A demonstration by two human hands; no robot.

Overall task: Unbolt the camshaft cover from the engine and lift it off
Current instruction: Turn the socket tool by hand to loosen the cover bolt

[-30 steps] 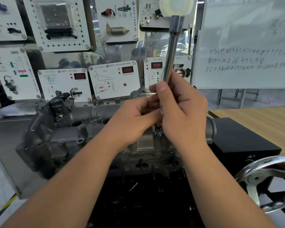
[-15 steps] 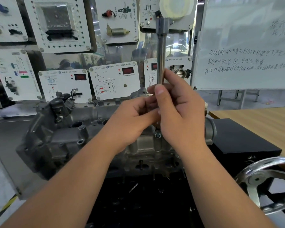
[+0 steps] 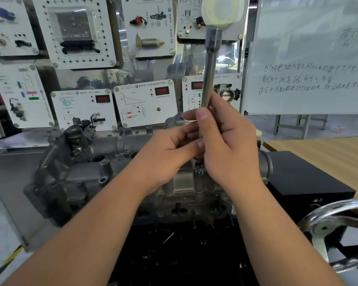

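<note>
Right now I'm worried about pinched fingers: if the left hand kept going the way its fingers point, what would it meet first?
The left hand points rightward and would meet the tool shaft and right hand at once; its fingertips already seem to touch them.

Whiteboard (image 3: 310,58) behind engine (image 3: 81,174) — rightward

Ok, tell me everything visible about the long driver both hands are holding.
The driver is a long, bare-metal shaft, thicker near the top, capped by a pale round knob. It stands nearly upright above the engine. The right hand grips its lower shaft; the left hand pinches just below. Its tip is hidden.
</note>
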